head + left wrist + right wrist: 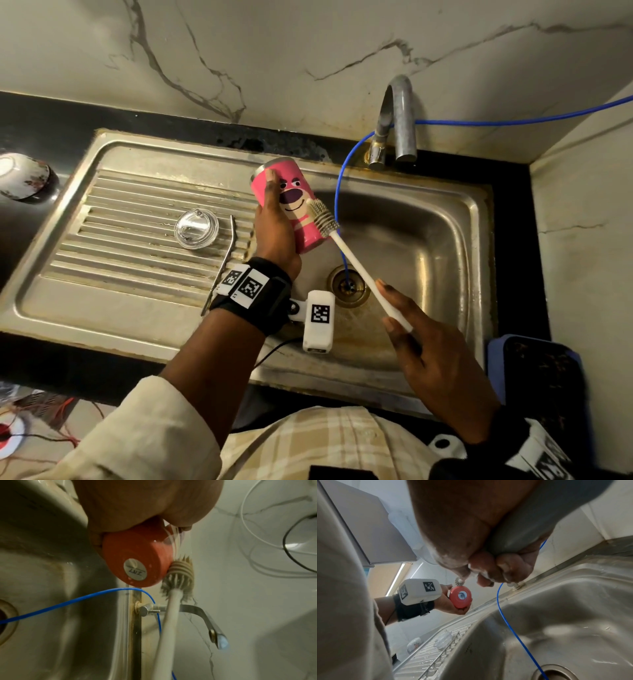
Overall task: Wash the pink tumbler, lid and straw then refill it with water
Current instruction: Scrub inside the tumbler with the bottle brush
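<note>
**Brush on the tumbler's side, lid and straw waiting**

Your right hand [435,370] has the white handle of the brush [356,263] pinched near its end, thumb on one side, fingers curled round the other, with suds on the fingertips in the right wrist view. Holding it that far back gives you reach, so the bristle head [178,574] lies flat against the painted wall near the base of the pink tumbler [291,205]. That looks like scrubbing the outside, not the inside.

Across from it, your left hand [274,233] is wrapped round the tumbler from behind, one finger stretched up toward the rim. You've tilted it with the base toward you and the mouth away, out over the basin of the sink [472,219], so whatever drips off lands there. The bear face is turned toward the brush, the wall you're working on.

To the outer side of your left hand, on the ribbed drainboard, the clear lid [196,228] lies flat and the bent metal straw [224,260] runs alongside it, just beside your wrist. Both are parked within reach, and I can't tell whether they've been washed.

Beyond the tumbler, the tap [399,120] stands at the back rim; no stream shows from its spout. A blue tube [337,202] loops from it down into the drain [347,284], directly under the brush handle. By my judgement the rinse and the refill are both ahead of you.
</note>
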Demonstrator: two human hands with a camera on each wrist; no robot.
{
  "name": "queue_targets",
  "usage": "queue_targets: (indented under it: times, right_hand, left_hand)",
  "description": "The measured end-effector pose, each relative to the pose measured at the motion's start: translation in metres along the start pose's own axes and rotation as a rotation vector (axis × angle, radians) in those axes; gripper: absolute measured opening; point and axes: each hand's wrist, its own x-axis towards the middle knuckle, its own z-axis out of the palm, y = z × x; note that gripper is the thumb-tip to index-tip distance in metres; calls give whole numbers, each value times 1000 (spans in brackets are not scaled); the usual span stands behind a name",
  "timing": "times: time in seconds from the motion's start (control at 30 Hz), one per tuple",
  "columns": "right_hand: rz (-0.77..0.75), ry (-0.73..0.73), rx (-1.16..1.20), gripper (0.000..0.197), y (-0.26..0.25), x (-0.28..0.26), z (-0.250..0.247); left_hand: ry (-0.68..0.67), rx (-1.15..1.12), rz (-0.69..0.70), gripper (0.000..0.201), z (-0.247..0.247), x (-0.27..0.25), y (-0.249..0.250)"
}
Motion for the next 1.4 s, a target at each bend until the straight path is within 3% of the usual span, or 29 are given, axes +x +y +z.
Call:
queue_targets:
  times: [0.3, 0.4, 0.53, 0.7, 0.87, 1.1, 1.27, 1.4]
  right_hand:
    - [1, 34, -12, 52, -10, 13, -1]
    - [3, 11, 7, 53, -7, 3, -3]
    - [12, -7, 1, 54, -2, 1, -3]
    - [2, 49, -3, 50, -14, 12, -1]
    - [2, -17, -5, 55, -9, -5, -5]
    - [16, 28, -12, 53, -13, 8, -1]
    - [-16, -34, 25, 55, -6, -4, -4]
    - [16, -11, 34, 53, -10, 4, 1]
  left_hand:
    - [-49, 24, 25, 73, 8, -8, -4]
    - [21, 11, 23, 86, 3, -2, 1]
    - [66, 55, -3, 118, 1, -3, -2]
    - [9, 44, -2, 105, 6, -7, -10]
    - [63, 11, 14, 105, -2, -2, 2]
    - [-23, 67, 10, 60, 8, -13, -8]
    - [77, 30, 25, 54, 0, -8, 1]
    - [6, 64, 37, 62, 1, -16, -9]
